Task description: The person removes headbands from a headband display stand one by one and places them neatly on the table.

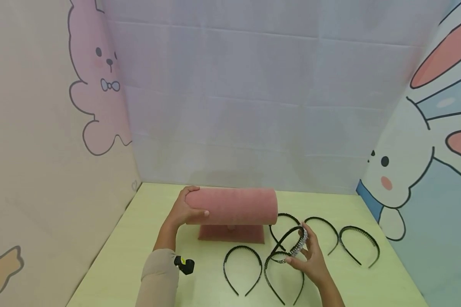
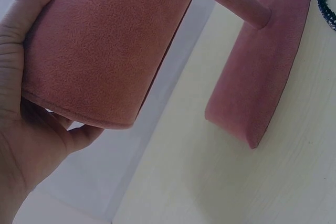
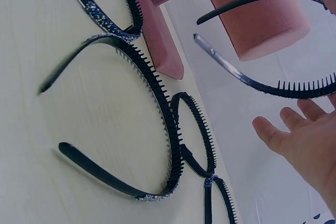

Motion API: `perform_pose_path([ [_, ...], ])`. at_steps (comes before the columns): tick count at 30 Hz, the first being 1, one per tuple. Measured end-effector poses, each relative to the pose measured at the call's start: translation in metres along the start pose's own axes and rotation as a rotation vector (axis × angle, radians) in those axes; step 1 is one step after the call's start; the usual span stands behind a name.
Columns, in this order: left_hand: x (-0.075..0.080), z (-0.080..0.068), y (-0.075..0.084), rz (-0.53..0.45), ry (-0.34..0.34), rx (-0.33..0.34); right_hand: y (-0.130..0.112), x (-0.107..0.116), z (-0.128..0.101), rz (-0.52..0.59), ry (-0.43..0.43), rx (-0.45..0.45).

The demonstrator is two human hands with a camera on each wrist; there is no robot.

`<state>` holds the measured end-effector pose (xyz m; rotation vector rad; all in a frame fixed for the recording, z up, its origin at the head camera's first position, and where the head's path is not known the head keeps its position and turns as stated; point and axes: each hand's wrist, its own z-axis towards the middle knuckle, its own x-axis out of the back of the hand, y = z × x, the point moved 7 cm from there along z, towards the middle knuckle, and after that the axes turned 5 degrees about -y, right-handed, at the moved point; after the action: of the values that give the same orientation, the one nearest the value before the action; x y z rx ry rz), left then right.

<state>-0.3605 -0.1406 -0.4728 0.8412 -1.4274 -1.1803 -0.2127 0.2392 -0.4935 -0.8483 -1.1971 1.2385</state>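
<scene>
A pink velvety headband holder has a horizontal cylinder on a short post above a flat base. My left hand grips the cylinder's left end, thumb on the near side, as the left wrist view also shows. In my right hand is a black toothed headband with silver glitter, pinched between thumb and fingers near the cylinder's right end. Its two tips point toward the cylinder in the right wrist view. Just below it, another headband lies on the table, partly overlapped by the held one in the head view.
More black headbands lie about: one in front of the holder, one beside its right end, and two farther right, a nearer-to-centre headband and an outer headband. Cartoon-printed walls enclose the pale table.
</scene>
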Motion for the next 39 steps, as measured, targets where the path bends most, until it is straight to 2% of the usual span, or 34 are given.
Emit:
perform_pose_path([
  [4,-0.001,-0.001,-0.001,0.001,0.011,-0.023,-0.001,0.001,-0.007,-0.047,0.012,0.004],
  [8,-0.003,-0.002,-0.002,-0.009,0.01,-0.016,-0.004,0.006,-0.014,-0.085,0.037,0.008],
  [12,-0.004,-0.002,-0.002,-0.006,0.007,-0.016,-0.012,0.011,-0.019,-0.074,0.054,0.033],
  [19,-0.002,-0.001,0.0,0.004,0.014,-0.024,-0.02,0.014,-0.025,0.013,0.075,0.06],
  [24,-0.001,0.0,0.001,0.003,0.013,-0.026,-0.022,0.015,-0.03,0.009,0.088,0.071],
  [30,0.001,0.002,0.001,-0.012,0.017,-0.035,-0.019,0.015,-0.033,-0.053,0.116,0.026],
  [39,0.0,0.001,-0.001,-0.016,0.008,-0.011,-0.012,0.02,-0.043,-0.108,0.189,-0.077],
])
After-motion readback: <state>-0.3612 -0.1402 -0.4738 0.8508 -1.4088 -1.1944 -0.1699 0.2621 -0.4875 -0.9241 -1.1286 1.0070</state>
